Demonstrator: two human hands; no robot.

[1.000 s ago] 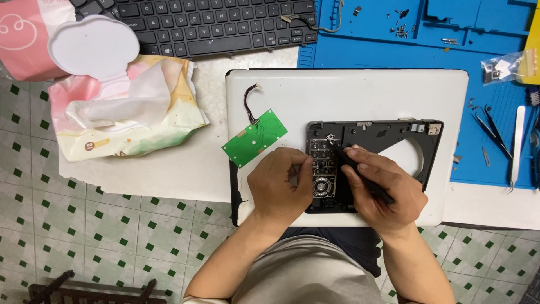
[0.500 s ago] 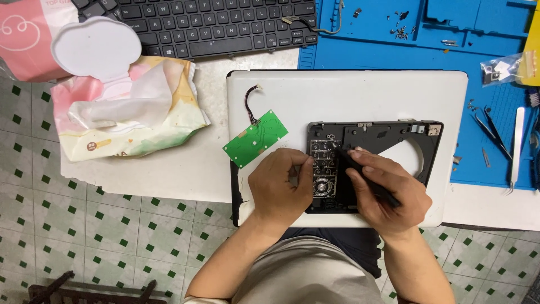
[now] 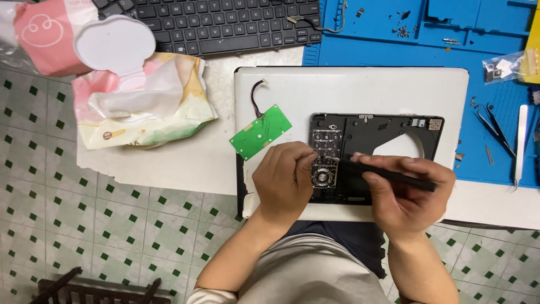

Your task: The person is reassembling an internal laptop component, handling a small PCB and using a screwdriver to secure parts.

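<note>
The left hand (image 3: pixel 284 180) rests on the lower left corner of a black plastic panel (image 3: pixel 376 138), its fingers curled down and its fingertips (image 3: pixel 308 155) pressing the panel's edge next to a small metal keypad module (image 3: pixel 324 175); it pins the panel flat rather than closing around anything. The right hand (image 3: pixel 406 194) is closed in a pen-like grip around a slim black tool (image 3: pixel 388 173), which lies nearly level, its tip pointing left and meeting the keypad module. The panel has a large rounded cut-out on its right side and lies on a white laptop lid (image 3: pixel 349 90) that sits on the table (image 3: pixel 163 163), close to the person's body.

Just left of the panel, a green circuit board (image 3: pixel 261 131) lies tilted on the lid's edge, with a short bundle of dark wires (image 3: pixel 255 98) running up from it. Farther left sits a crumpled pack of wet wipes (image 3: pixel 140 104) with a white flip lid (image 3: pixel 115 40) and a pink packet (image 3: pixel 42 34) beside it. A black keyboard (image 3: pixel 225 22) lies along the top. To the right is a blue work mat (image 3: pixel 394 48), which carries tweezers (image 3: pixel 495 129), a white pry tool (image 3: pixel 520 143), small loose screws (image 3: pixel 404 25) and a clear plastic bag (image 3: pixel 503 66). Below is a floor of green-patterned tiles (image 3: pixel 84 225).
</note>
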